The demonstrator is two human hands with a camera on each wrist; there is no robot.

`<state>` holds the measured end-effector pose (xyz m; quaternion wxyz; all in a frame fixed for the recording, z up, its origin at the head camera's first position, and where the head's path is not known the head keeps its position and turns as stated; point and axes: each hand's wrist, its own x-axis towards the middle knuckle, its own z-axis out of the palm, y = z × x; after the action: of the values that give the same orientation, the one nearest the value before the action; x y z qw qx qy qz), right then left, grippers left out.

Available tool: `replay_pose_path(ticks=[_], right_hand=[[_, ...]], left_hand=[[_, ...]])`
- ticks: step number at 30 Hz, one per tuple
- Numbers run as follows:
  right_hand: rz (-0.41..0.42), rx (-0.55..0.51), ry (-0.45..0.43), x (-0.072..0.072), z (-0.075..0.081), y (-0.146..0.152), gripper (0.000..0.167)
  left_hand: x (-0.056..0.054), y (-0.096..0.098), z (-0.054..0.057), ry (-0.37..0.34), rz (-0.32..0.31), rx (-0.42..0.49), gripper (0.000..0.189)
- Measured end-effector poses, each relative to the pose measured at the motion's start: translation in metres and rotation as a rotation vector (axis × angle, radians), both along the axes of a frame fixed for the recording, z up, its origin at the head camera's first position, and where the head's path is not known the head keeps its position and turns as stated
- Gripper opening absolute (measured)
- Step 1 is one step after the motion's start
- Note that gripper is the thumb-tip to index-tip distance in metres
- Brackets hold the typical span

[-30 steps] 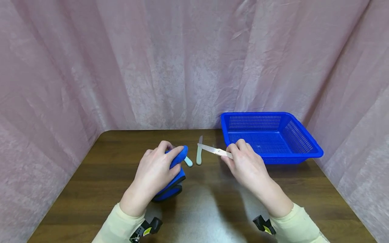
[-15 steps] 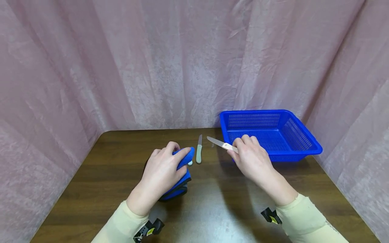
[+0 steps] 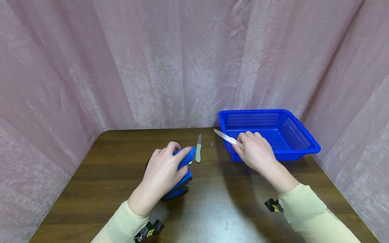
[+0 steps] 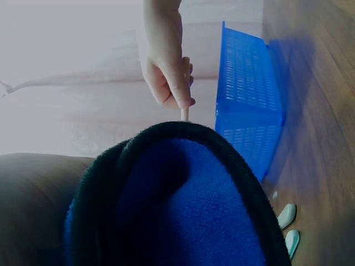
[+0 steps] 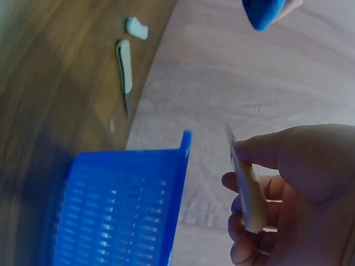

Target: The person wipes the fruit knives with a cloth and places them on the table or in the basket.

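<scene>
My right hand (image 3: 258, 152) pinches a small knife (image 3: 225, 135) by its pale handle, thumb against the fingers, the blade unfolded and pointing left and away. In the head view the knife overlaps the near left corner of the blue basket (image 3: 270, 111); in the right wrist view its handle (image 5: 248, 194) lies across the curled fingers. My left hand (image 3: 162, 168) grips a folded blue cloth (image 3: 186, 158) with black edging, which fills the lower left wrist view. A knife with a light green handle (image 3: 198, 153) lies on the table, blade pointing away.
Another pale handle (image 5: 137, 27) lies beside the green knife, mostly hidden behind the cloth in the head view. The perforated basket stands at the back right of the wooden table (image 3: 91, 189). Pink curtains (image 3: 152, 67) hang behind and at both sides.
My right hand has moved right and away with the knife, from above the green knife to the basket's corner. My left hand has shifted slightly right with the cloth, covering more of the other handle.
</scene>
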<state>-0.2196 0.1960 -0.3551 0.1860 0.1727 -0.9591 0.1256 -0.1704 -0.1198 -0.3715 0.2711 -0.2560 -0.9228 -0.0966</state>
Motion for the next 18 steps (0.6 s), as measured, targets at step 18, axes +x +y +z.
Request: replay_pose_path(ticks=[18], right_hand=[[-0.147, 0.02, -0.237, -0.039, 0.008, 0.011, 0.029]], left_hand=[[-0.001, 0.007, -0.007, 0.038, -0.019, 0.01, 0.053]])
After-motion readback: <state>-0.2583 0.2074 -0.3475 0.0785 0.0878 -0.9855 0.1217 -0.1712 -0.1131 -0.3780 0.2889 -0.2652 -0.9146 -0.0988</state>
